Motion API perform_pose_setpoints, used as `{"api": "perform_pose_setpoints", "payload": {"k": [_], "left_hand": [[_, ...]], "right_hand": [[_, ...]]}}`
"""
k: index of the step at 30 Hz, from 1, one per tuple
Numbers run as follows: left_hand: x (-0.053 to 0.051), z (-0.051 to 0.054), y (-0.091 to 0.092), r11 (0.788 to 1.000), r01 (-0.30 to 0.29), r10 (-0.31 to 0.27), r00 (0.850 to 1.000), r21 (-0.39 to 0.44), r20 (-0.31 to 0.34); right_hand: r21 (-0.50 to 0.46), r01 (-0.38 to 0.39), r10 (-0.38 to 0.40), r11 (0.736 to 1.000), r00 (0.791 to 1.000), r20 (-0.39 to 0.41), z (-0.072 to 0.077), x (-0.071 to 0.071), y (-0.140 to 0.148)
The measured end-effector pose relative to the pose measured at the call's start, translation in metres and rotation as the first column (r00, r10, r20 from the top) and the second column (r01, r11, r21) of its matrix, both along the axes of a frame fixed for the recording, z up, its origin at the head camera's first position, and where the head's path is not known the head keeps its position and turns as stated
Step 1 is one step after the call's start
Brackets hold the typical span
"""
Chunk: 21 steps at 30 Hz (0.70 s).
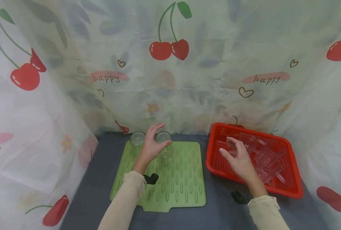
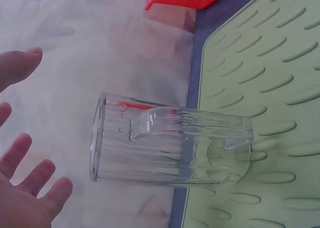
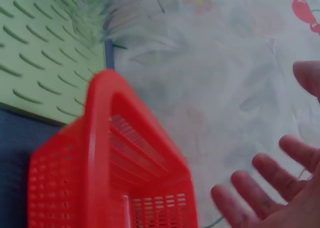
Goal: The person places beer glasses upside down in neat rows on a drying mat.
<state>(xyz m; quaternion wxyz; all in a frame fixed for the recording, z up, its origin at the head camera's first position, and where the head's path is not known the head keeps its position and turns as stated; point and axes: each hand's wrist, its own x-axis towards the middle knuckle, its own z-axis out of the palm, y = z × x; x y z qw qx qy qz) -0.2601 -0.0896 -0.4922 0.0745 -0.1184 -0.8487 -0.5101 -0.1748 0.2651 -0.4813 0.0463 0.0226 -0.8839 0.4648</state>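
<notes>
Two clear glass mugs stand at the back left of a green drying mat. My left hand hovers between the left mug and the right mug, its fingers spread and holding nothing. In the left wrist view a ribbed mug with its handle toward the camera stands apart from the fingertips. Over the left part of a red plastic basket is my right hand, fingers apart and nothing between them. Several clear mugs lie inside the basket, partly hidden by that hand.
A dark grey tabletop lies under the mat and basket. A cherry-print curtain rises close behind and on both sides. The basket's raised rim stands beside the mat, a narrow strip of tabletop between them.
</notes>
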Motion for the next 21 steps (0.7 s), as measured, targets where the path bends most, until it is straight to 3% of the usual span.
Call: {"api": "perform_pose_setpoints", "payload": {"k": [7, 13, 21], "left_hand": [[0.008, 0.002, -0.001, 1.0, 0.012, -0.012, 1.0, 0.015, -0.023], [0.017, -0.001, -0.003, 1.0, 0.014, -0.014, 1.0, 0.009, -0.028], [0.027, -0.002, -0.001, 0.998, 0.034, -0.032, 0.999, 0.046, -0.031]], "right_hand": [[0.083, 0.058, -0.061, 0.995, 0.998, 0.034, 0.007, -0.008, 0.01], [0.192, 0.106, -0.115, 0.976, 0.993, 0.035, 0.014, -0.015, 0.019], [0.26, 0.15, -0.168, 0.954, 0.985, 0.05, 0.019, -0.026, 0.031]]}}
